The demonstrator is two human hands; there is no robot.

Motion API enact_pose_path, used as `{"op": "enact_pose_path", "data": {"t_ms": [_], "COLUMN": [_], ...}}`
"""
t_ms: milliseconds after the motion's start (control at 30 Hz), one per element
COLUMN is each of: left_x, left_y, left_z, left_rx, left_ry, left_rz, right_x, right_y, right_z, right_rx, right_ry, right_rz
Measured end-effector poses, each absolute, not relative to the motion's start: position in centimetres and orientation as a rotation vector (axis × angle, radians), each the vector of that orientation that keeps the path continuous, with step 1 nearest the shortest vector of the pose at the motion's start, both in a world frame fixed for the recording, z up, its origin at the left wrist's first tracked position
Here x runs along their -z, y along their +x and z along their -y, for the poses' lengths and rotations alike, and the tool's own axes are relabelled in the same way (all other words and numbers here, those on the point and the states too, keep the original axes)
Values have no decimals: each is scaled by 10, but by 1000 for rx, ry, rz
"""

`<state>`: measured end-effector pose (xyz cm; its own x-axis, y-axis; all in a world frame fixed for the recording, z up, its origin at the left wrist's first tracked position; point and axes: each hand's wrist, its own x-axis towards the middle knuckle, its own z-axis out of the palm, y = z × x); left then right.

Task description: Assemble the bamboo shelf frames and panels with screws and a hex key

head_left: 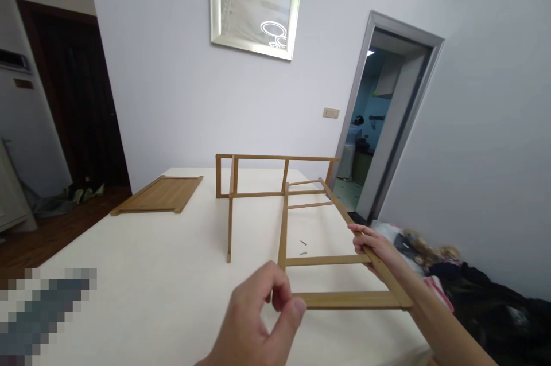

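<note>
A ladder-like wooden frame [331, 260] with several crossbars stretches away from me over the white table [172, 274]. My right hand [372, 248] is closed around its right rail, about halfway along. At the near left corner, my left hand [260, 317] is closed, thumb and forefinger curled at the end of the left rail; that corner is hidden behind the fingers. Beyond, a second wooden frame [258, 157] stands on its edge, and a thin wooden bar [230, 228] reaches from it toward me. Two small screws [303, 253] lie on the table, seen between the rails.
A slatted wooden panel [161, 194] lies flat at the table's far left. Clothes and bags [469, 285] are heaped beyond the right edge. A wall with a framed picture [252, 50] rises behind the table, and a doorway [374, 102] opens at the right.
</note>
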<state>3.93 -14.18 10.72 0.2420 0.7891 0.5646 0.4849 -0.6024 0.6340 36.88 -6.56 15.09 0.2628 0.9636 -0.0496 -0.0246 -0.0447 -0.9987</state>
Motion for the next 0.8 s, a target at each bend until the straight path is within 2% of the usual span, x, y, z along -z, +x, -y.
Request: {"op": "enact_pose_path", "data": {"t_ms": [100, 167, 400, 533, 800], "left_x": [-117, -109, -104, -102, -88], "left_y": [71, 82, 94, 109, 138], "left_z": [114, 101, 54, 34, 44], "left_rx": [-1161, -1147, -957, -829, -910], "left_ry": [2361, 2347, 1455, 1056, 1171], "left_rz": [-896, -894, -1228, -1107, -1221], "right_x": [-148, -143, -119, -110, -99], "right_y": [368, 371, 391, 397, 401], "right_z": [67, 66, 58, 54, 54], "right_rx": [-1070, -1086, -1142, -1165, -1087], "right_ry": [-1370, -1385, -1374, -1379, -1386], "right_rz": [959, 946, 897, 906, 875]}}
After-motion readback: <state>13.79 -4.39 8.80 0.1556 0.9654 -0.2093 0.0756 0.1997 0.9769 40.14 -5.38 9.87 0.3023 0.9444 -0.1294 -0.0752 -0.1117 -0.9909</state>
